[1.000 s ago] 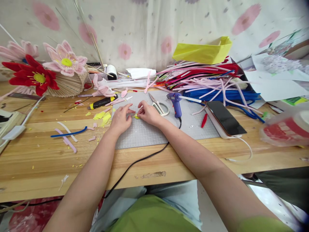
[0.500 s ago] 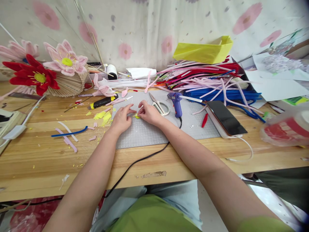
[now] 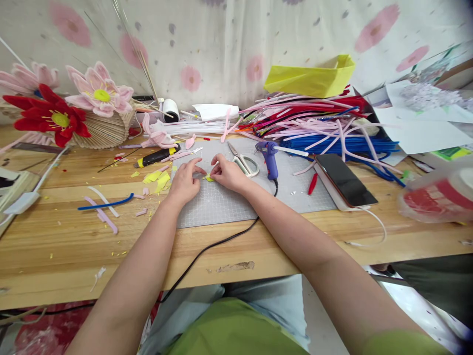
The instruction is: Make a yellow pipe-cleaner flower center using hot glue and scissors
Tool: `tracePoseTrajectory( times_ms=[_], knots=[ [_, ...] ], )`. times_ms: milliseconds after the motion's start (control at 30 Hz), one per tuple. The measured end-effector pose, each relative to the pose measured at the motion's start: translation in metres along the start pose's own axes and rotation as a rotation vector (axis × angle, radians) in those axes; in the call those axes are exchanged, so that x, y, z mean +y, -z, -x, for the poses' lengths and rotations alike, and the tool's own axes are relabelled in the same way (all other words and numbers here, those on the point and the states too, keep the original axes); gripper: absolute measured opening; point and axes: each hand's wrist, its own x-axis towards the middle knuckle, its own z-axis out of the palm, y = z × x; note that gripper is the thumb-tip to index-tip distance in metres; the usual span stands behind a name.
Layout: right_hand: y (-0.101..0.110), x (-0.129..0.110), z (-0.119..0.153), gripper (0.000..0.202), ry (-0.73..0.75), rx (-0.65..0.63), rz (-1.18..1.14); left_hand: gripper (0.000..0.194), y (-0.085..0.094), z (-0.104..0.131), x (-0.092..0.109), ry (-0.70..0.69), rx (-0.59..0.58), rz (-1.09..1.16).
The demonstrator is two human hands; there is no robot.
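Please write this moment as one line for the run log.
left hand: open beside small yellow piece; right hand: fingertips at it, grip unclear; cutting mat: under both hands; scissors, glue gun: on mat, right of hands

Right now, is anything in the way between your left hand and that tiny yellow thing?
No, I see nothing between the bare left hand and the tiny, spiky-looking yellow piece on the flat grey gridded mat. The bare right hand is at the piece's other side.
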Motion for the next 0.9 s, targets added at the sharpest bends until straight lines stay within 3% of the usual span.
tracePoseTrajectory(
  times_ms=[533,900],
  knots=[
    [-0.0008,0.0016,-0.0004,0.031,0.003,0.001,-0.007,0.066,-0.0011,0.0008,0.0009,-0.012,0.046,0.002],
    [-0.0008,0.0027,-0.0002,0.030,0.011,0.008,-0.022,0.064,-0.0010,0.0012,0.0021,-0.100,0.032,-0.152]
  ],
)
